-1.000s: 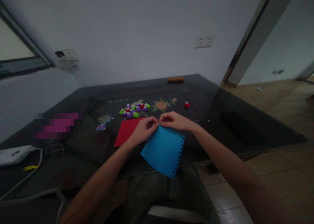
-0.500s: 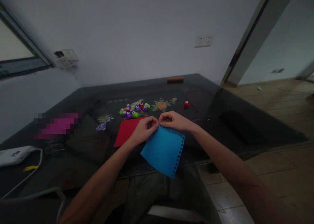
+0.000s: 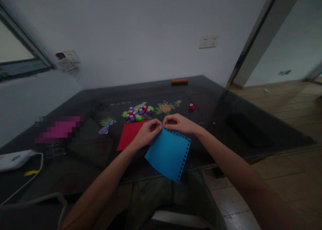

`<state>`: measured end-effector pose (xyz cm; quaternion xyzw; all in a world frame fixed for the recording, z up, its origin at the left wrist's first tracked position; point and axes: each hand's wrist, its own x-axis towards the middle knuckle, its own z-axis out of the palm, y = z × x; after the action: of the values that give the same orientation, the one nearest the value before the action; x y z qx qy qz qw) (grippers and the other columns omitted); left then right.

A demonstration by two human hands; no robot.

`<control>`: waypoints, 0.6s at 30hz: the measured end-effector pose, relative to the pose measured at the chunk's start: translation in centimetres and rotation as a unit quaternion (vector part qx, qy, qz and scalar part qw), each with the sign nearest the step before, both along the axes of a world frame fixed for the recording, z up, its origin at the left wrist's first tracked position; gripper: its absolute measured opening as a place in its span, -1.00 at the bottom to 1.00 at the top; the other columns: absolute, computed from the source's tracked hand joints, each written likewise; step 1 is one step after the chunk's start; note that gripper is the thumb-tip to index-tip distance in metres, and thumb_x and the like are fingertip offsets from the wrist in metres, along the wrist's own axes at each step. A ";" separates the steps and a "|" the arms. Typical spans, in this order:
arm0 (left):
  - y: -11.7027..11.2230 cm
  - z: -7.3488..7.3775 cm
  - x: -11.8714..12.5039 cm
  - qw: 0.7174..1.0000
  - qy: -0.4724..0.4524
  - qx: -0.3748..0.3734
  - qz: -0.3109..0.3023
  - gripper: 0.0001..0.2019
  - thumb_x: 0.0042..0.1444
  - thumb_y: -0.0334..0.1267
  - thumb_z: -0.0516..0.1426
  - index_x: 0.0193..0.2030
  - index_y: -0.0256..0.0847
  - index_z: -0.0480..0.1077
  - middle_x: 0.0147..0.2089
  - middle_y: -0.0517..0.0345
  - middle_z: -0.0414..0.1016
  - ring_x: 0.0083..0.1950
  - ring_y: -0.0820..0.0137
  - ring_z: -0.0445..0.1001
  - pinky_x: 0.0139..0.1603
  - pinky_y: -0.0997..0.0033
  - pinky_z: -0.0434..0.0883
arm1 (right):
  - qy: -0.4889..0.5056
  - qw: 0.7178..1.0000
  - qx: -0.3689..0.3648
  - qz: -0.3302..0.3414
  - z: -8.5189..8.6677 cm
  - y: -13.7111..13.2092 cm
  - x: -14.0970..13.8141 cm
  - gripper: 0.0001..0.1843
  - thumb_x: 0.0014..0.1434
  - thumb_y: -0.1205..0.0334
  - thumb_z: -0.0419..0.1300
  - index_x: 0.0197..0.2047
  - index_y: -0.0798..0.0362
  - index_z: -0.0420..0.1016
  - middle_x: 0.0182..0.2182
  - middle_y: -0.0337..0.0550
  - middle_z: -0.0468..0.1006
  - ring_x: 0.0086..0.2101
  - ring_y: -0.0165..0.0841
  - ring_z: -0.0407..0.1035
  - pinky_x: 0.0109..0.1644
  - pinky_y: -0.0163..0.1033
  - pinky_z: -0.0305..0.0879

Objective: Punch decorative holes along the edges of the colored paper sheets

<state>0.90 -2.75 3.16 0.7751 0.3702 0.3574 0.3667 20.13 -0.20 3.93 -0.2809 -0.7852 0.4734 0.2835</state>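
My left hand (image 3: 146, 134) and my right hand (image 3: 177, 124) meet at the top corner of a blue paper sheet (image 3: 168, 154), fingers pinched together there. The blue sheet has a row of punched holes along its right and top edges and hangs over the table's near edge. What my right fingers press against the corner is hidden. Under my left hand lies a red paper sheet (image 3: 129, 133) flat on the dark glass table (image 3: 95, 156).
A cluster of small green, purple and red punches (image 3: 138, 112) sits beyond the red sheet, and a single red punch (image 3: 191, 106) lies farther right. A patterned paper scrap (image 3: 105, 128), a white device with cable (image 3: 15, 158), an orange block (image 3: 179, 81) are also there.
The blue sheet has shifted very slightly; both hands stay pinched at its top corner.
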 end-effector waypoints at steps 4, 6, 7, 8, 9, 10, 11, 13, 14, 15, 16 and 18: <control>0.0 0.0 0.0 1.000 -0.005 -0.001 -0.002 -0.82 0.12 -0.19 0.06 -0.37 -0.27 0.31 -0.41 0.20 0.31 -0.34 0.42 0.30 -0.32 0.47 0.23 | 0.002 1.000 -0.006 -0.002 0.0 0.0 0.0 -0.84 0.09 0.20 0.17 -0.34 0.13 0.41 -0.42 -0.21 0.45 -0.38 -0.42 0.32 -0.28 -0.31 0.21; 0.0 0.0 0.0 1.000 -0.006 -0.001 0.000 -0.83 0.12 -0.19 0.06 -0.37 -0.27 0.31 -0.41 0.19 0.31 -0.34 0.42 0.30 -0.32 0.47 0.23 | 0.002 1.000 -0.007 -0.004 0.1 -0.1 0.0 -0.84 0.09 0.20 0.17 -0.35 0.13 0.40 -0.42 -0.22 0.44 -0.39 -0.42 0.32 -0.29 -0.31 0.21; 0.0 0.0 0.0 1.000 -0.007 0.000 0.002 -0.83 0.12 -0.19 0.06 -0.37 -0.27 0.31 -0.41 0.19 0.31 -0.34 0.42 0.30 -0.32 0.47 0.23 | 0.001 1.000 -0.007 -0.006 0.2 -0.2 0.0 -0.85 0.08 0.20 0.17 -0.35 0.13 0.40 -0.43 -0.22 0.44 -0.39 -0.42 0.32 -0.29 -0.31 0.21; 0.0 -0.1 0.0 1.000 -0.008 -0.001 0.003 -0.83 0.12 -0.19 0.06 -0.37 -0.26 0.31 -0.41 0.19 0.31 -0.34 0.42 0.30 -0.32 0.47 0.24 | 0.001 1.000 -0.007 -0.008 0.2 -0.2 0.0 -0.85 0.08 0.20 0.17 -0.36 0.13 0.40 -0.43 -0.22 0.44 -0.39 -0.42 0.32 -0.29 -0.30 0.21; -0.1 -0.1 0.0 1.000 -0.009 0.000 0.003 -0.83 0.12 -0.19 0.06 -0.36 -0.26 0.31 -0.40 0.19 0.31 -0.34 0.41 0.30 -0.32 0.47 0.24 | 0.001 1.000 -0.007 -0.010 0.3 -0.2 0.0 -0.86 0.08 0.21 0.17 -0.36 0.13 0.40 -0.43 -0.21 0.44 -0.39 -0.42 0.32 -0.29 -0.30 0.21; -0.1 -0.1 0.0 1.000 -0.010 0.000 0.003 -0.83 0.12 -0.19 0.06 -0.36 -0.26 0.31 -0.40 0.19 0.31 -0.34 0.41 0.30 -0.32 0.47 0.24 | 0.002 1.000 -0.006 -0.013 0.3 -0.3 -0.1 -0.87 0.08 0.22 0.17 -0.37 0.13 0.39 -0.43 -0.21 0.44 -0.39 -0.42 0.32 -0.29 -0.30 0.21; 0.0 -0.1 0.0 1.000 -0.010 0.002 0.004 -0.83 0.12 -0.19 0.06 -0.36 -0.26 0.32 -0.40 0.19 0.31 -0.34 0.41 0.31 -0.32 0.46 0.24 | 0.003 1.000 -0.005 -0.014 0.3 -0.3 -0.1 -0.87 0.07 0.23 0.17 -0.37 0.13 0.39 -0.43 -0.21 0.44 -0.39 -0.42 0.32 -0.28 -0.30 0.22; 0.0 -0.2 0.0 1.000 -0.008 0.006 0.004 -0.84 0.12 -0.20 0.06 -0.36 -0.26 0.32 -0.40 0.19 0.32 -0.33 0.41 0.31 -0.31 0.46 0.24 | 0.005 1.000 -0.003 -0.017 0.3 -0.3 -0.2 -0.89 0.06 0.24 0.17 -0.38 0.12 0.38 -0.44 -0.22 0.44 -0.40 -0.42 0.32 -0.29 -0.30 0.22; 0.0 -0.2 0.0 1.000 -0.004 0.009 0.005 -0.84 0.12 -0.20 0.06 -0.36 -0.26 0.32 -0.41 0.19 0.32 -0.33 0.41 0.31 -0.31 0.46 0.25 | 0.004 1.000 -0.002 -0.020 0.3 -0.3 -0.2 -0.89 0.06 0.24 0.16 -0.38 0.12 0.38 -0.44 -0.22 0.44 -0.40 -0.42 0.32 -0.29 -0.30 0.22; 0.0 -0.2 0.0 1.000 0.000 0.010 0.006 -0.85 0.12 -0.21 0.06 -0.36 -0.26 0.32 -0.41 0.19 0.32 -0.33 0.41 0.31 -0.31 0.46 0.25 | 0.002 1.000 0.000 -0.022 0.3 -0.4 -0.2 -0.90 0.06 0.25 0.16 -0.39 0.12 0.38 -0.44 -0.22 0.44 -0.40 -0.42 0.32 -0.29 -0.30 0.22; 0.1 -0.1 0.0 1.000 0.004 0.011 0.006 -0.85 0.11 -0.22 0.06 -0.37 -0.26 0.32 -0.41 0.19 0.32 -0.34 0.41 0.31 -0.31 0.46 0.25 | 0.001 1.000 0.003 -0.025 0.3 -0.4 -0.2 -0.90 0.05 0.25 0.16 -0.39 0.12 0.38 -0.44 -0.22 0.44 -0.40 -0.42 0.32 -0.29 -0.30 0.22; 0.1 -0.1 0.0 1.000 0.009 0.012 0.008 -0.87 0.10 -0.23 0.06 -0.37 -0.26 0.32 -0.42 0.19 0.32 -0.34 0.41 0.31 -0.32 0.46 0.25 | -0.001 0.999 0.010 -0.030 0.2 -0.4 -0.3 -0.91 0.05 0.26 0.15 -0.40 0.12 0.38 -0.44 -0.22 0.44 -0.40 -0.42 0.31 -0.29 -0.30 0.21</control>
<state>0.92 -2.67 3.06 0.7799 0.3753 0.3572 0.3511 19.82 -0.60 4.14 -0.3024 -0.7811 0.4566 0.2999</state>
